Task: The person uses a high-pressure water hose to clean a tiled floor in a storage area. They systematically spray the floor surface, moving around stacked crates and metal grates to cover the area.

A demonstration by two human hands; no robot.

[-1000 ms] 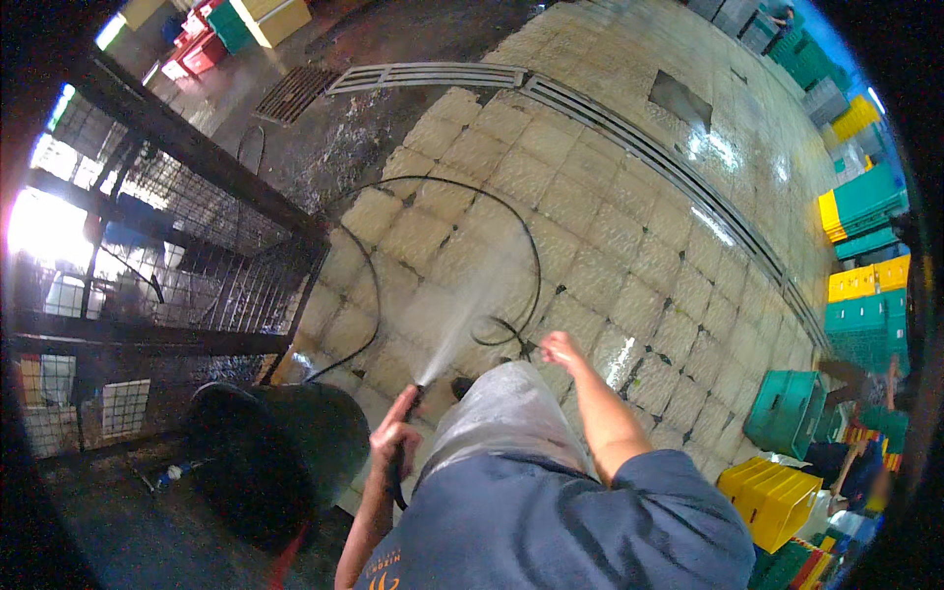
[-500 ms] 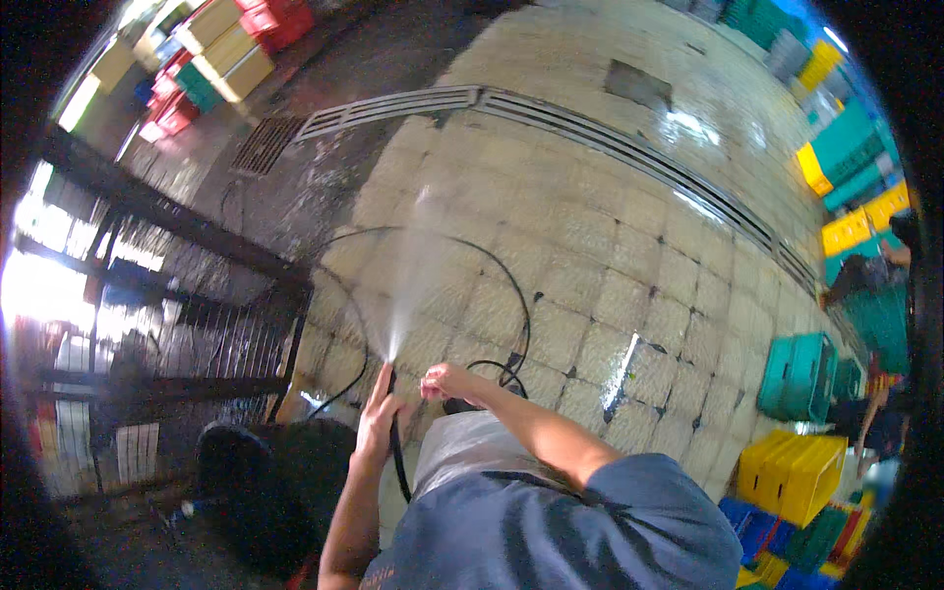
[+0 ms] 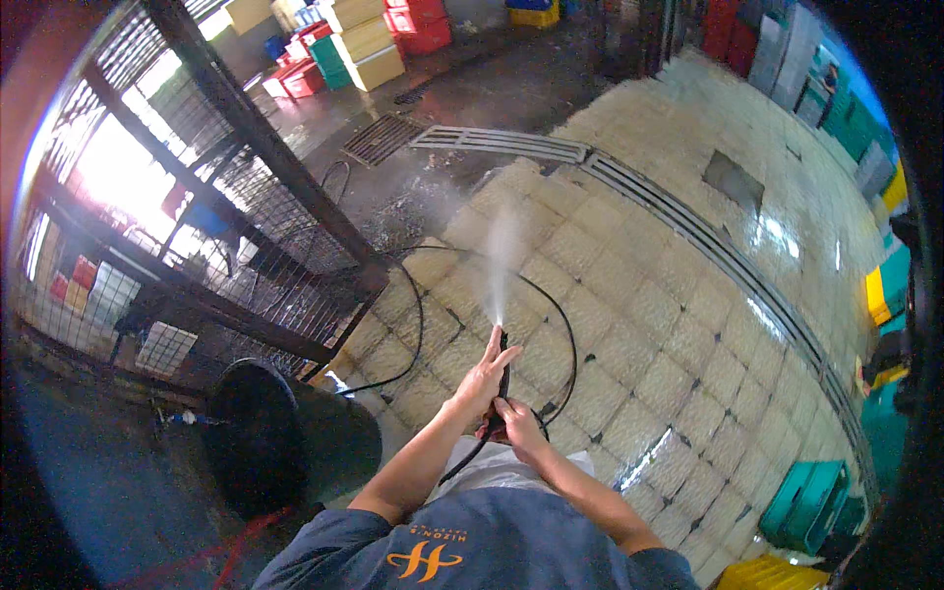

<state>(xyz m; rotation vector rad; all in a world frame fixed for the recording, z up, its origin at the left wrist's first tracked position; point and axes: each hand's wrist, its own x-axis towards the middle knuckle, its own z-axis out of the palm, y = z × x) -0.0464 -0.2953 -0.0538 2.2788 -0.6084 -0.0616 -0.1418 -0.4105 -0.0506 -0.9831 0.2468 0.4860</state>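
A black spray hose [image 3: 505, 383] is in both my hands in front of my waist, pointing away from me. My left hand [image 3: 480, 382] grips it near the front end, with fingers stretched along it and the thumb across its right side. Lower and closer to my body, my right hand [image 3: 519, 429] is closed around the hose. A white fan of water [image 3: 504, 251] shoots forward from the tip onto the tiled floor [image 3: 629, 315]. The rest of the hose loops over the tiles ahead and to the left.
A long metal drain channel [image 3: 688, 221] crosses the wet floor, with a square grate [image 3: 383, 140] at its left. A dark barrel [image 3: 339, 442] and a metal mesh gate [image 3: 265, 147] stand left. Green crates [image 3: 801, 503] and a yellow crate [image 3: 772, 575] sit right; stacked boxes [image 3: 366, 49] stand far off.
My right hand, apart from the hose before, has come down onto it beside my left hand. The view has turned left, and the spray keeps running.
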